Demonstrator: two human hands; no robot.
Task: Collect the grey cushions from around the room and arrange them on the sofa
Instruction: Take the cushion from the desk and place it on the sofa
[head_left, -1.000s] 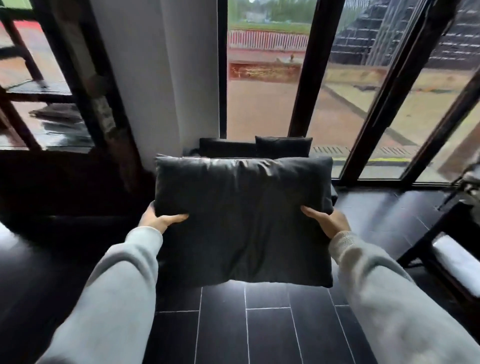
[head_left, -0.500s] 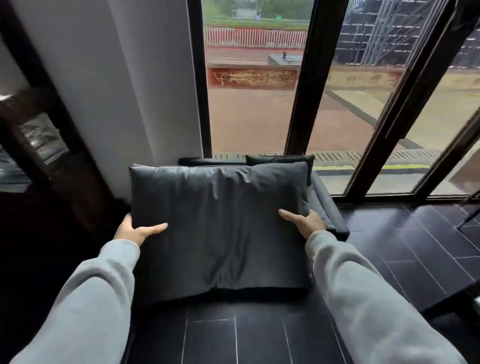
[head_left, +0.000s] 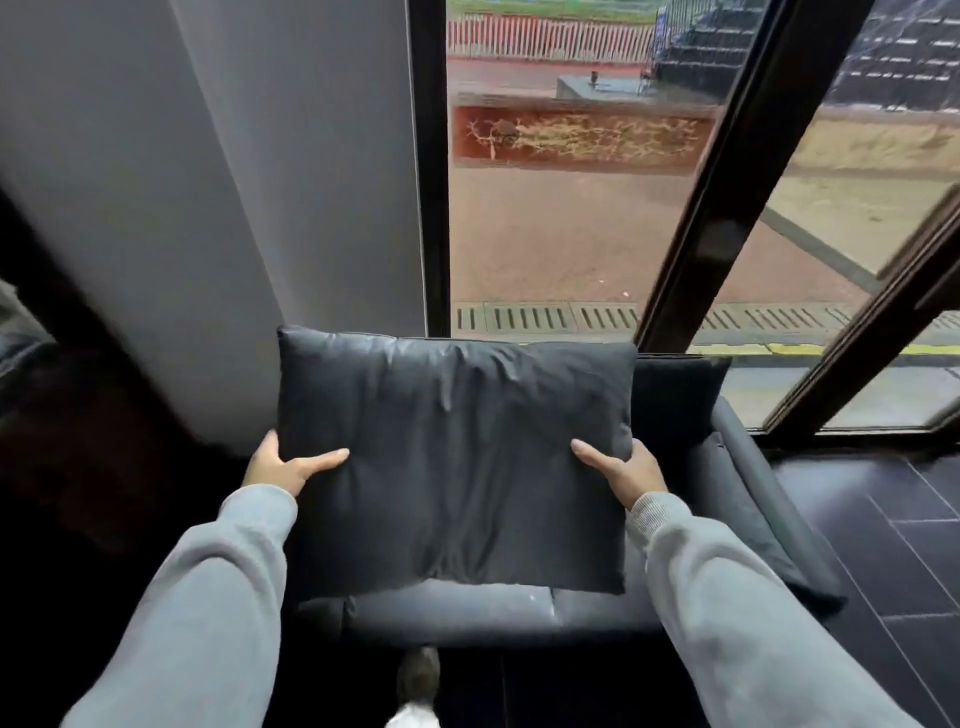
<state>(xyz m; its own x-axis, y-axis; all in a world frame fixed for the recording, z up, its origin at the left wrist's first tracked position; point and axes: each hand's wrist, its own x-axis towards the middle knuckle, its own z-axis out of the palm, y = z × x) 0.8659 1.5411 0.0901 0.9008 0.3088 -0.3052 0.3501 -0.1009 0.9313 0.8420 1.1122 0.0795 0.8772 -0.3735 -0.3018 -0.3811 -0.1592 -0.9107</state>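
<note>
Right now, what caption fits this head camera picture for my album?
Both hands, left hand and right hand, hold a grey cushion above the sofa by the window.

The held grey cushion (head_left: 452, 462) covers most of the sofa (head_left: 748, 499) seat and back, and hides all but the right end of a second cushion (head_left: 675, 400). Fingers of both hands (head_left: 283, 467) vanish behind it. A shoe (head_left: 418, 675) blurs at bottom edge.

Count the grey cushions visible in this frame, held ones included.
2. One large cushion is held up over the sofa by the left hand and right hand. A second cushion stands at the sofa's back right. The held one may hide others.
</note>
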